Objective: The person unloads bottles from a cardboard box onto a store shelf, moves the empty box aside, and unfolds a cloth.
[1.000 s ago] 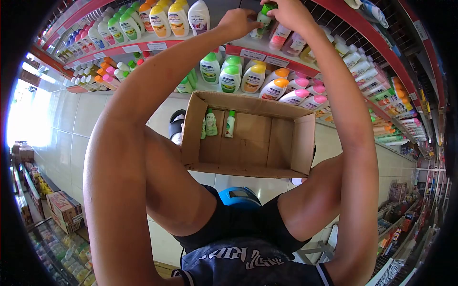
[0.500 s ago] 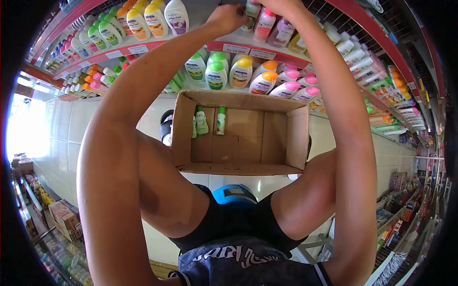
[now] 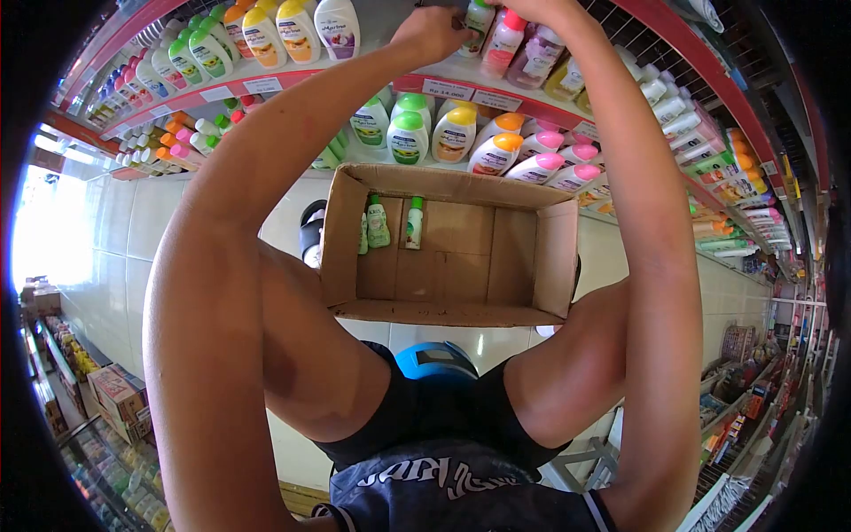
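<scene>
At the top edge, my left hand (image 3: 432, 35) is at the upper shelf with its fingers curled against a green and white bottle (image 3: 478, 25). My right hand (image 3: 536, 7) reaches in from the right above a pink bottle with a red cap (image 3: 503, 43); the frame edge cuts off its fingers. A purple bottle (image 3: 537, 58) stands just right of the pink one. Below, an open cardboard box (image 3: 461, 312) sits between my legs. Inside lie a green bottle (image 3: 378, 226) and a white bottle with a green cap (image 3: 414, 226), near its left end.
White lotion bottles (image 3: 297, 34) stand in rows on the upper shelf, left of my hands. Beneath the red shelf edge (image 3: 496, 99) with price tags, more bottles (image 3: 455, 133) fill the lower shelf. A blue stool (image 3: 434, 359) shows under me.
The view has shifted slightly, so shelf and box appear a little to the right. Both hands stay at the upper shelf, close to the same bottles.
</scene>
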`<state>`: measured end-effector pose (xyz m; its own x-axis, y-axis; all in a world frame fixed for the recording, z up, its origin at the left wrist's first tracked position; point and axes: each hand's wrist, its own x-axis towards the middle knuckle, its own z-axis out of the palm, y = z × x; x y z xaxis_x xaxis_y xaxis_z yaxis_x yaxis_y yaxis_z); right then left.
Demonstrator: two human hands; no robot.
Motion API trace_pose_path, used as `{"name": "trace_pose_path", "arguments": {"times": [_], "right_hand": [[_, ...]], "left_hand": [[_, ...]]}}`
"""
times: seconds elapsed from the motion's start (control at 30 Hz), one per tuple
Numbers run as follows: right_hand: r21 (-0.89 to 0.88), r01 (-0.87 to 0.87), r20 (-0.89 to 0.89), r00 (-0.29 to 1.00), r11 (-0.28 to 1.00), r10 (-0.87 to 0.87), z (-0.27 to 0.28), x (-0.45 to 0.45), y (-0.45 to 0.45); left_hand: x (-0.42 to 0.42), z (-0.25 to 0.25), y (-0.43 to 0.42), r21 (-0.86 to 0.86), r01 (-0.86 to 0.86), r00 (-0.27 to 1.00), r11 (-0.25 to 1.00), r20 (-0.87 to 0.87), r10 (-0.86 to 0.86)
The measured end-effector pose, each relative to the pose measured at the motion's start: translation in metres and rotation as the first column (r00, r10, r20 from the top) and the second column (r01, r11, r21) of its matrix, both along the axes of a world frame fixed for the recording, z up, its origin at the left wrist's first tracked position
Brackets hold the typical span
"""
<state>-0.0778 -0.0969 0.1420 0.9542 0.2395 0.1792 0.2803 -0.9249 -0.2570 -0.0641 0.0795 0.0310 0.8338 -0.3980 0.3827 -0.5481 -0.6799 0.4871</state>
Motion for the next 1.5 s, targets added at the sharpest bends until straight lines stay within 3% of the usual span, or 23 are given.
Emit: {"name": "trace_pose_path", "arguments": {"times": [0.27,0.57,0.9,1.1,1.17,1.3,1.37,1.4,1.43,1.47,1.5], "right_hand": [[0.057,0.020,-0.003,1.000,0.998,-0.019,0.002,-0.011,0.006],[0.086,0.008,-0.042,0.999,0.996,-0.004,0.005,-0.013,0.005],[0.061,0.031,-0.013,0.999,0.998,-0.030,0.003,-0.010,0.003],[0.054,0.012,-0.011,1.000,0.998,-0.011,0.003,-0.010,0.003],[0.046,0.014,0.002,1.000,0.999,-0.014,0.004,-0.012,0.004],[0.032,0.026,0.006,1.000,0.999,-0.026,0.013,-0.026,0.008],[-0.091,-0.024,-0.003,1.000,0.996,0.023,0.010,-0.016,0.004],[-0.084,-0.013,0.015,1.000,0.996,0.014,0.017,-0.031,0.012],[-0.083,-0.013,0.009,1.000,0.996,0.014,0.017,-0.044,0.020],[-0.162,-0.028,0.179,0.982,0.986,0.057,0.016,-0.056,0.026],[-0.242,-0.030,0.339,0.934,0.970,0.113,0.015,-0.069,0.034]], "left_hand": [[0.006,-0.011,-0.001,0.061,-0.004,0.996,0.998,0.093,-0.002],[-0.008,-0.005,-0.007,0.032,-0.065,0.997,0.997,-0.040,0.066],[-0.014,0.001,0.001,0.075,-0.037,0.999,0.997,0.008,0.036],[0.008,-0.016,-0.005,-0.010,-0.027,1.000,1.000,0.003,0.027],[0.021,-0.022,0.000,0.213,0.059,0.976,0.975,0.195,-0.102],[0.016,-0.018,-0.001,0.140,-0.034,0.993,0.990,0.117,0.018],[0.033,-0.025,0.002,0.400,0.006,0.957,0.917,0.263,-0.121],[0.013,0.000,0.002,0.842,-0.130,0.922,0.523,0.297,-0.247],[-0.010,0.020,0.007,0.844,-0.125,0.924,0.522,0.291,-0.248],[-0.030,0.035,0.011,0.561,-0.147,0.962,0.815,0.274,-0.015],[-0.048,0.046,0.014,0.187,-0.222,0.968,0.957,0.157,0.194]]}}
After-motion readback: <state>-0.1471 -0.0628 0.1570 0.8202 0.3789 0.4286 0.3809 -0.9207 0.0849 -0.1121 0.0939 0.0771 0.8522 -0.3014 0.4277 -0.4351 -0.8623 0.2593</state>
